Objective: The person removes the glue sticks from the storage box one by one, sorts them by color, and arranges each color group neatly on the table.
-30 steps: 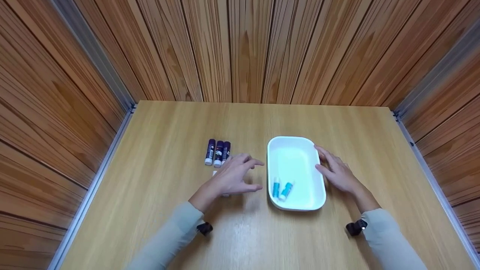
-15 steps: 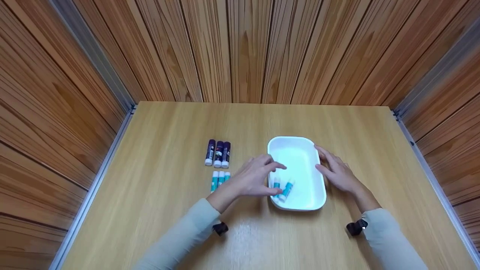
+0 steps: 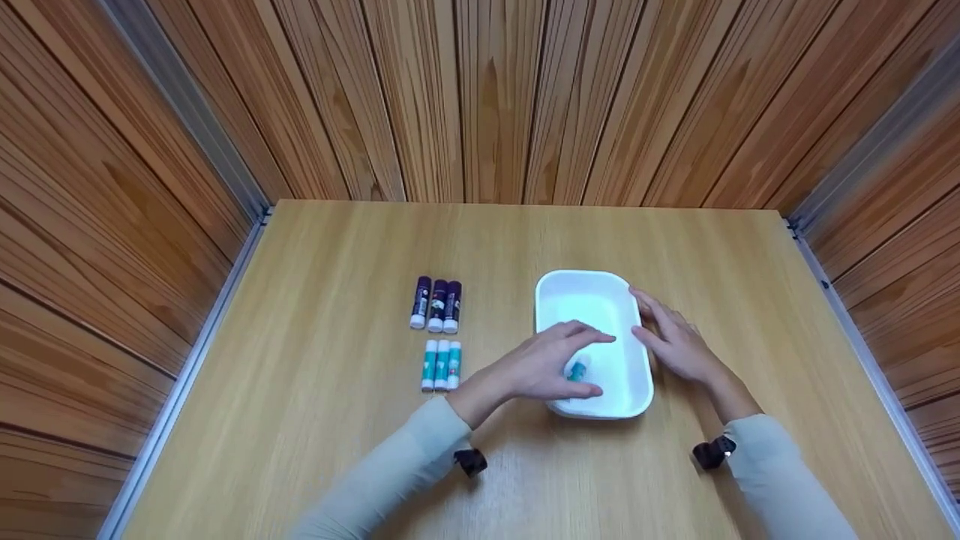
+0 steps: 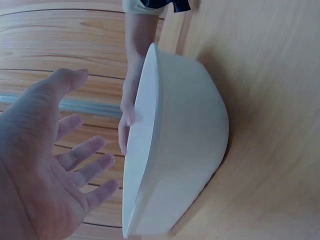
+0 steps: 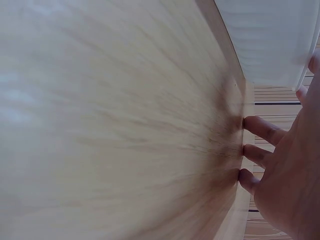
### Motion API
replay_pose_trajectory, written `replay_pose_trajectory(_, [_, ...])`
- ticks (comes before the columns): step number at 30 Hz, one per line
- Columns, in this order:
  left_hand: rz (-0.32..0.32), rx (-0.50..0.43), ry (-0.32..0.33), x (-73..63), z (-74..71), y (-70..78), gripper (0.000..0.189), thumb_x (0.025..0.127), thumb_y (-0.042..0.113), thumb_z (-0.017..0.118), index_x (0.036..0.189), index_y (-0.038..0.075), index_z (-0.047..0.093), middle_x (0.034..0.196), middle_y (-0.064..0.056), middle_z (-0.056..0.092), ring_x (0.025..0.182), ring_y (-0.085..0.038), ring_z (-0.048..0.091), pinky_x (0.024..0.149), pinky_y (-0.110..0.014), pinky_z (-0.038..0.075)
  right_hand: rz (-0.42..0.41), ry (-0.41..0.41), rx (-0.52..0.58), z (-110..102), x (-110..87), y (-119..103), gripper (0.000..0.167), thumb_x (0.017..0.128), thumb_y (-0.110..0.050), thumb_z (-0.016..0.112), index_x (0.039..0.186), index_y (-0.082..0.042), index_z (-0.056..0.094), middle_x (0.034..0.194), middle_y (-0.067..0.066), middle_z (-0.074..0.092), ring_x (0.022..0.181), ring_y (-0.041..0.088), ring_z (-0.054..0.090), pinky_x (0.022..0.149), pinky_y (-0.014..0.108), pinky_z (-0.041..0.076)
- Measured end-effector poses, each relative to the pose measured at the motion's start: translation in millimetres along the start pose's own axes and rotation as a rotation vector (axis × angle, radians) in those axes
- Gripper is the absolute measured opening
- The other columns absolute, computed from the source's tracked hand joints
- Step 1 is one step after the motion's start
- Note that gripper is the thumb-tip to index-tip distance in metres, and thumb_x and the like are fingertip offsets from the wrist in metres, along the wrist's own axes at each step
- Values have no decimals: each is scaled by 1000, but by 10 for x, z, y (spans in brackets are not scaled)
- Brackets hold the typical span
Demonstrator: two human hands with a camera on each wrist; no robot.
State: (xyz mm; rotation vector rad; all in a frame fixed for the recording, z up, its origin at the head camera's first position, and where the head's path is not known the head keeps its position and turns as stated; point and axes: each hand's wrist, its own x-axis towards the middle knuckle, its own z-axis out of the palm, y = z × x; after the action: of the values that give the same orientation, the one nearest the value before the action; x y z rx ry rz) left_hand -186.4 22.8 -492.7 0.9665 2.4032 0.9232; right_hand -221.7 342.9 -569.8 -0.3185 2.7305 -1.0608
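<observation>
A white plastic tub (image 3: 592, 300) stands on the table with teal-and-white glue sticks inside; one teal glue stick (image 3: 577, 371) shows between my left thumb and forefinger, the rest of the tub floor there being hidden by the hand. My left hand (image 3: 551, 367) hovers over the tub's near left part, fingers spread and holding nothing; the left wrist view shows its bare palm (image 4: 40, 165). At the tub's right side is my right hand (image 3: 679, 349), thumb and forefinger touching the rim. In the right wrist view its other fingertips rest on the table.
Left of the tub lie three dark purple glue sticks (image 3: 437, 306) in a row. Three teal glue sticks (image 3: 442, 365) lie side by side nearer me. Wood-plank walls (image 3: 495, 97) enclose the table (image 3: 337, 300) at the back and sides.
My left hand has moved right, from beside the teal row to over the tub, uncovering that row. The right hand has stayed at the tub's rim.
</observation>
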Motion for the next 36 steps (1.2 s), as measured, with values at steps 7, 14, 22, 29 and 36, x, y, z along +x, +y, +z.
replay_pose_trajectory(7, [-54,-60,-3,111,182,45,80,104,47,78,174,41,40,188,3,31,177,-24,29,141,-55,35,4,-3,-5,-1,5,3,73,118,-47,53,181,-33,19,183,22,38,170,56,22,127,89,11])
replay_pose_trajectory(14, [-92,-72,9,232,357,55,83,101,46,81,173,42,40,190,5,25,181,-28,14,142,-74,16,-5,14,-39,9,22,-6,73,118,-44,54,181,-28,21,178,26,45,166,59,28,123,89,16])
replay_pose_trajectory(22, [-164,-73,34,311,450,36,87,95,49,86,171,44,43,190,6,26,181,-33,13,137,-82,19,4,5,-27,7,13,-12,74,118,-46,53,181,-29,19,180,25,40,168,59,24,124,90,14])
replay_pose_trajectory(29, [-136,-125,30,326,415,25,93,93,40,92,172,42,43,190,2,26,178,-29,24,140,-57,37,10,-3,-24,5,12,-17,74,117,-46,54,181,-31,18,181,25,40,168,59,24,124,88,15])
replay_pose_trajectory(36, [-74,-188,2,340,355,-24,97,92,29,95,173,40,41,190,-1,26,177,-24,29,141,-49,37,3,-5,-12,5,13,-7,74,117,-46,53,181,-32,18,182,23,38,170,58,22,126,90,11])
